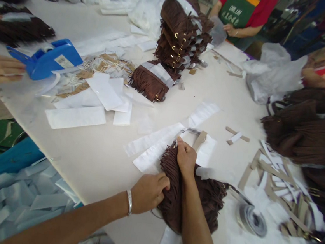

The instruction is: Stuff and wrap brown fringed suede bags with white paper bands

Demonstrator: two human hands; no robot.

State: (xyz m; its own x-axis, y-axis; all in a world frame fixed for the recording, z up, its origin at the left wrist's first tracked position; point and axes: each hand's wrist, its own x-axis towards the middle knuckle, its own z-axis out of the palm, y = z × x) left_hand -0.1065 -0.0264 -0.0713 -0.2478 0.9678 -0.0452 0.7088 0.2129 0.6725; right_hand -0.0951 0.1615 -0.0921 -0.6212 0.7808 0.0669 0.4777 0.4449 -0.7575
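Note:
A dark brown fringed bag [172, 193] lies on the table in front of me, its strands hanging to both sides. My right hand [186, 156] reaches across the bag and pinches its far end, near a small metal fitting and strap. At the bag's left edge, my left hand [150, 191], with a silver bracelet at the wrist, is closed with curled fingers at the fringe. What exactly lies between those fingertips is partly hidden. Under and beyond the bag are white paper strips [160, 145] and a beige strip [200, 141].
Finished-looking brown fringed bags [175, 33] are stacked at the back. A blue tape dispenser [55, 59] stands left, near another person's hand [1, 70]. White sheets [75, 116], a tape roll [252, 219] and scrap strips [284, 183] lie around. Co-workers stand across the table.

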